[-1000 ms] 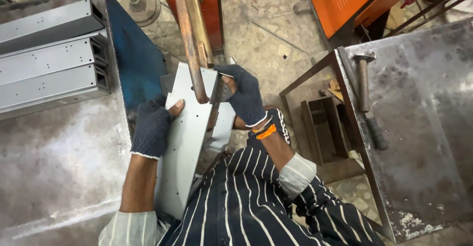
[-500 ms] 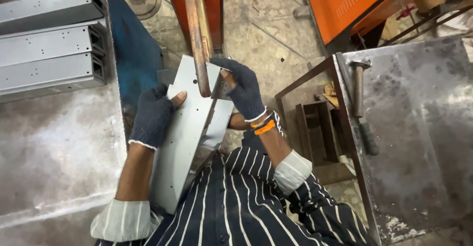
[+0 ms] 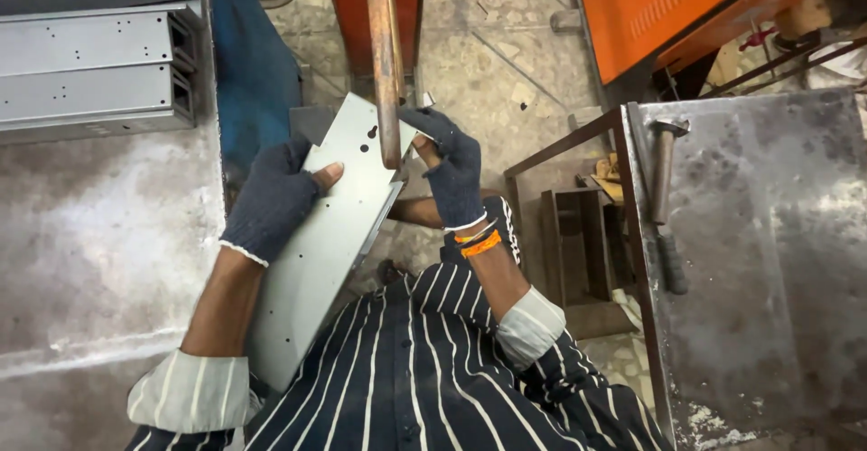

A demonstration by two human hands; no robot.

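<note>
1. Head view, centre. A long grey sheet-metal panel [image 3: 330, 234] runs diagonally from the lap up toward a copper-coloured rod [image 3: 384, 63] that comes down from the top of the frame. The rod's lower tip sits over the panel's upper end, beside a small keyhole slot; whether tip and panel touch cannot be told from this angle.
2. Left hand [image 3: 271, 198], in a dark knit glove, is closed over the panel's left edge about midway up, bare thumb laid flat on the face.
3. Right hand [image 3: 452, 167], same kind of glove, orange bands at the wrist, pinches the panel's upper right corner just beside the rod. Fingers are closed on the metal.
4. Handling judgement: the panel looks thin, stiff and fairly light, with folded edges that resist flex. The bare face is likely slippery and the cut edges sharp. The best hold is on the folded long edges, one hand mid-length and one near the working end, as now.
5. Head view, left. A worn steel bench [image 3: 99, 234] carries stacked grey metal channels [image 3: 90, 54] at its far end.
6. Head view, right. A second steel table [image 3: 768, 261] has a hammer [image 3: 666, 198] lying along its left rim. An orange machine housing [image 3: 686, 9] stands beyond.
</note>
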